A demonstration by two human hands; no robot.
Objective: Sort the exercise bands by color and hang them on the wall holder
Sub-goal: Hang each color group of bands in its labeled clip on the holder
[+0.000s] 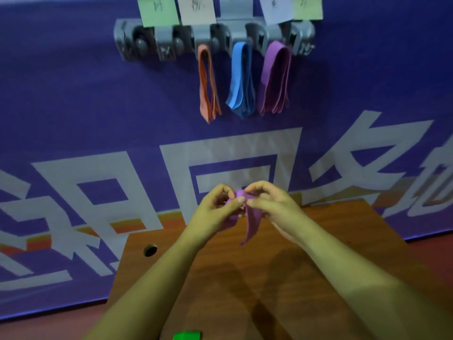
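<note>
A grey wall holder [171, 42] with several hooks is fixed high on the purple banner. From it hang orange bands [207, 84], blue bands [241, 79] and purple bands [275, 77], side by side. Coloured paper labels [158, 9] are stuck above the hooks. Over the wooden table, my left hand [215, 209] and my right hand [272, 204] both pinch one purple band [251, 224], whose loose end droops toward the tabletop. A green band [187, 335] peeks in at the bottom edge.
The brown wooden table [245, 278] has a round cable hole [150, 249] at its left. The purple banner [73, 106] with large white characters covers the wall behind. The holder's two left hooks and far right hook carry nothing.
</note>
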